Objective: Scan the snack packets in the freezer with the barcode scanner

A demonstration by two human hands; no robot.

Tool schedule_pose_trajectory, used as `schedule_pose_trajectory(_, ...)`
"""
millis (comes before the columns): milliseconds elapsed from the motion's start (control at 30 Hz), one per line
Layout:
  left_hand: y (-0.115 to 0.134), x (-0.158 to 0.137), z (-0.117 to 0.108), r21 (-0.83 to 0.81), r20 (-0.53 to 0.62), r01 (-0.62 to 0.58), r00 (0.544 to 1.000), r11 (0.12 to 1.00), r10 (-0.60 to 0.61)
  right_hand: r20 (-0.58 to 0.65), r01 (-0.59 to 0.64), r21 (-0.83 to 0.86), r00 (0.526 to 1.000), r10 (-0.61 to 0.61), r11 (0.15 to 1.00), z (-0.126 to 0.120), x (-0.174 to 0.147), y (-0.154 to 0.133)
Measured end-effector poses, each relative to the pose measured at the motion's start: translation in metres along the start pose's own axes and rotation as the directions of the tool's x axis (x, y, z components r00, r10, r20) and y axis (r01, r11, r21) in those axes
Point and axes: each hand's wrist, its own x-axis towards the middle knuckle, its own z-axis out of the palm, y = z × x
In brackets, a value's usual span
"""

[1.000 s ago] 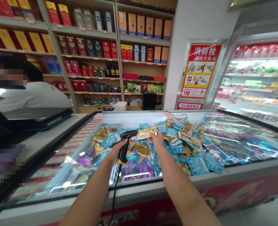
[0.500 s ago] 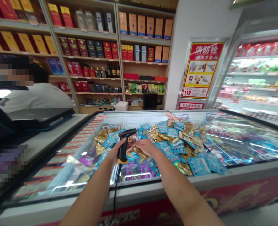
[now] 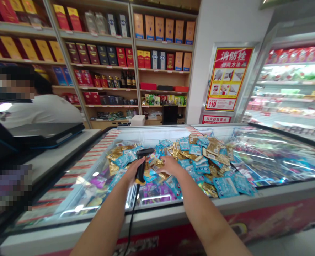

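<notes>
My left hand [image 3: 133,171] is wrapped round the grip of a black barcode scanner [image 3: 140,167] with a yellow-tipped base. Its cable hangs down over the freezer's front edge. Just to the right, my right hand [image 3: 169,165] pinches a small gold foil packet [image 3: 156,164] by its side, close to the scanner's head. Below and around both hands lie blue packets [image 3: 196,149] and more gold packets [image 3: 215,145], heaped loosely on the glass top of a chest freezer [image 3: 74,199].
A counter with a dark flat device [image 3: 48,133] stands at the left, with a person in a white top [image 3: 53,108] behind it. Shelves of boxed goods [image 3: 101,64] line the back wall. A lit display fridge [image 3: 293,92] is at the right.
My right hand has shifted slightly right, away from my left hand, and the gold packet in its fingers now shows. The scanner has turned a little and moved slightly right.
</notes>
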Motion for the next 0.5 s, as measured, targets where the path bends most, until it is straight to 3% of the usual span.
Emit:
schedule_pose_trajectory(133, 0.001, -0.003, 0.002, 0.064, -0.074, -0.024, 0.997, 0.998, 0.028, -0.090, -0.105, 0.209, 0.988, 0.126, 0.972, 0.002, 0.005, 0.006)
schedule_pose_trajectory(233, 0.000, -0.002, 0.000, 0.108, -0.093, -0.047, 0.994, 0.993, 0.057, -0.244, -0.148, 0.301, 0.943, 0.226, 0.942, 0.005, 0.010, 0.011)
schedule_pose_trajectory(333, -0.003, 0.002, -0.004, 0.110, -0.076, -0.084, 0.993, 0.990, 0.093, -0.362, -0.112, 0.451, 0.884, 0.296, 0.886, 0.008, 0.016, 0.016)
schedule_pose_trajectory(500, -0.007, 0.008, -0.010, 0.014, 0.021, -0.137, 0.990, 0.990, 0.137, -0.381, -0.047, 0.656, 0.841, 0.384, 0.754, 0.015, 0.026, 0.029)
